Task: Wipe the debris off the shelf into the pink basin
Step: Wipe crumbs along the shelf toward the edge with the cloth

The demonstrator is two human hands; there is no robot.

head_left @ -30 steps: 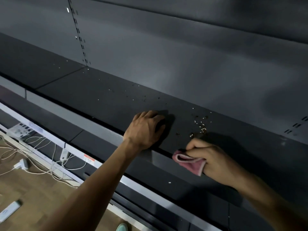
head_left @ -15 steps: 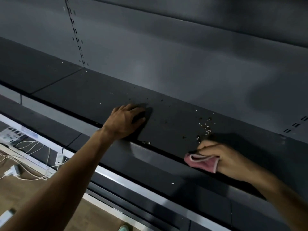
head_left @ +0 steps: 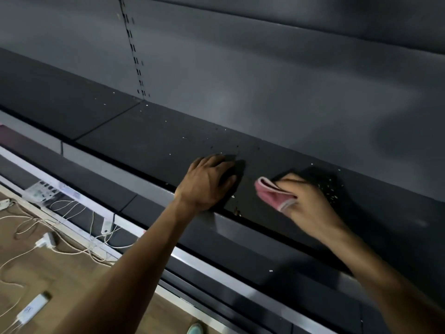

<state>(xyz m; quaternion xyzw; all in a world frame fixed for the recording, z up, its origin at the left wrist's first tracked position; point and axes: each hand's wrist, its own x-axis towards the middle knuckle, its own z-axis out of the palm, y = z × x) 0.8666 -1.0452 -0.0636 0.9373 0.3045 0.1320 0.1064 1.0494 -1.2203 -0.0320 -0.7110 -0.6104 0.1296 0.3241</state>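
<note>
Fingers [head_left: 292,183] of the right hand [head_left: 308,201] are clamped on the pink cloth [head_left: 272,192] atop the shelf [head_left: 154,143], left hand [head_left: 207,182] laid flat, uncurled; crumbs [head_left: 330,191] should be swept toward the edge, basin unseen.

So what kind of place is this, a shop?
Probably a shop being fitted or cleaned: long dark metal shelf, slotted upright in the back panel, price-tag rail below, loose cables on the floor.

Pale debris [head_left: 331,189] is scattered over the dark shelf [head_left: 149,141], thickest near its front edge (finer specks trail leftward). A folded pink cloth [head_left: 272,192] is pressed flat on the shelf just beside it.
</note>
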